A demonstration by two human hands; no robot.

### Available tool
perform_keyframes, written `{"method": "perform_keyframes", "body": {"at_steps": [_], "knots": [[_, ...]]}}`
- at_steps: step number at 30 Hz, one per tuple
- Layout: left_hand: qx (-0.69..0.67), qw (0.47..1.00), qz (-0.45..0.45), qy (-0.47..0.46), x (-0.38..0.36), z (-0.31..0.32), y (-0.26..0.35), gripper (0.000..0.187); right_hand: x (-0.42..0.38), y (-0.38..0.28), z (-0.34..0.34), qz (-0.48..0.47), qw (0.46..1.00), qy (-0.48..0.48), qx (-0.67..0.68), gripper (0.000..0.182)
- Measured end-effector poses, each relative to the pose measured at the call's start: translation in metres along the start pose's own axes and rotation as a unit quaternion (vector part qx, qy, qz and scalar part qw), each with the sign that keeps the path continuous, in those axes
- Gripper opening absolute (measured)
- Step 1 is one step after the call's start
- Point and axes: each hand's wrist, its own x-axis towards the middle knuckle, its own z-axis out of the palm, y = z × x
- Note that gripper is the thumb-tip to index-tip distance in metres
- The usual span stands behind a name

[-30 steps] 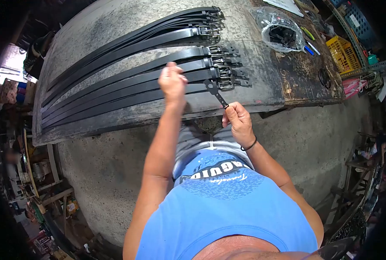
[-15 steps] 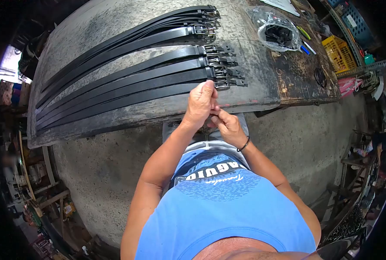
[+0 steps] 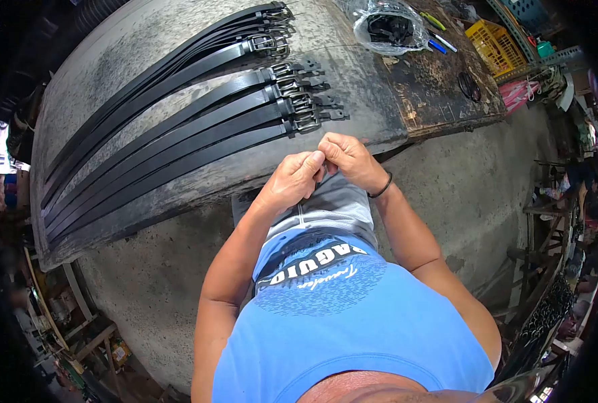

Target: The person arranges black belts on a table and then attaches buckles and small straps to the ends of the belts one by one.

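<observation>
**Both hands meet at the near edge of the belt-covered table**

The grey table [image 3: 366, 94] spreads beyond the grip and far to its left. A dark wooden surface [image 3: 430, 79] adjoins it, beyond and to the right of the grip. Black belts [image 3: 198, 138] lie side by side on the table, running away to the left of the grip in two groups, buckle ends toward the right; the nearer group's metal buckles [image 3: 306, 121] are just beyond the fingers. The yellow crate [image 3: 492, 48] is well off to the right.

The left hand [image 3: 291, 181] is curled, thumb pressed on its fingers; the right hand [image 3: 354, 162] is likewise closed, its knuckles against the left's thumb side. What they pinch between them is hidden, so I cannot tell.

Beyond the grip, to the right, a clear plastic bag [image 3: 379, 46] holds dark pieces. Past it lies a yellow-green tool [image 3: 433, 21]; nearer are a black coil [image 3: 469, 86], a white pen [image 3: 445, 41] and a blue pen [image 3: 437, 46]. A thin black band [image 3: 382, 189] circles the right wrist.
</observation>
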Motion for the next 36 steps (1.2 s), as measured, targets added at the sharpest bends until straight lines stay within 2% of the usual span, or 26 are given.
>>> {"method": "perform_keyframes", "body": {"at_steps": [3, 5, 9, 13, 17, 20, 22, 24, 26, 27, 28, 30, 31, 32, 34, 35, 36], "knots": [[0.055, 0.998, -0.007, 0.009, -0.005, 0.002, 0.005, 0.041, -0.003, 0.002, 0.000, 0.030, 0.995, 0.064, -0.067, 0.033], [0.048, 0.999, 0.001, -0.002, -0.008, -0.002, -0.005, 0.041, -0.001, -0.009, -0.007, 0.011, 0.980, 0.181, -0.082, 0.035], [0.018, 0.999, 0.000, -0.033, -0.013, -0.011, -0.011, 0.037, 0.005, 0.000, -0.031, 0.032, 0.972, 0.218, -0.078, 0.037], [-0.046, 0.997, 0.030, -0.059, -0.014, -0.011, -0.016, 0.033, 0.007, -0.005, -0.032, 0.034, 0.971, 0.216, -0.093, 0.039], [-0.078, 0.996, 0.034, -0.039, -0.018, -0.011, -0.022, 0.031, 0.008, -0.005, -0.036, 0.028, 0.963, 0.241, -0.115, 0.040], [-0.050, 0.999, 0.003, -0.001, -0.016, -0.032, -0.038, 0.032, 0.008, -0.006, -0.048, 0.019, 0.961, 0.249, -0.120, 0.040], [0.027, 0.997, -0.053, 0.053, -0.014, -0.042, -0.039, 0.033, 0.008, -0.007, -0.051, 0.016, 0.961, 0.249, -0.121, 0.040], [0.019, 0.997, -0.033, 0.062, -0.006, -0.044, -0.042, 0.040, 0.010, -0.007, -0.049, 0.010, 0.961, 0.228, -0.153, 0.039], [-0.068, 0.989, 0.053, 0.123, 0.006, -0.026, -0.040, 0.051, 0.010, -0.012, -0.043, -0.015, 0.968, 0.202, -0.146, 0.037], [-0.098, 0.989, 0.017, 0.108, 0.008, -0.015, -0.026, 0.056, 0.009, -0.014, -0.039, -0.039, 0.973, 0.178, -0.140, 0.035], [-0.099, 0.989, 0.018, 0.110, 0.006, -0.011, -0.017, 0.056, 0.009, -0.012, -0.036, -0.039, 0.974, 0.175, -0.140, 0.035], [-0.125, 0.984, -0.086, -0.093, 0.003, -0.004, -0.005, 0.052, 0.009, -0.005, -0.031, -0.114, 0.975, 0.169, -0.094, 0.030], [-0.107, 0.987, -0.050, -0.105, 0.004, -0.001, -0.008, 0.040, 0.009, -0.004, -0.029, -0.123, 0.976, 0.170, -0.060, 0.026], [-0.107, 0.987, -0.050, -0.109, 0.007, 0.002, -0.014, 0.040, 0.010, -0.003, -0.028, -0.123, 0.975, 0.173, -0.062, 0.026], [-0.143, 0.990, 0.006, 0.001, 0.012, 0.006, -0.020, 0.031, 0.013, -0.001, -0.025, -0.184, 0.954, 0.234, -0.035, 0.028], [-0.124, 0.990, 0.005, 0.063, 0.013, 0.007, -0.021, 0.024, 0.012, 0.002, -0.026, -0.184, 0.954, 0.234, -0.034, 0.028], [-0.124, 0.990, 0.005, 0.064, 0.012, 0.008, -0.018, 0.024, 0.010, 0.008, -0.027, -0.137, 0.958, 0.251, 0.015, 0.030]]}}
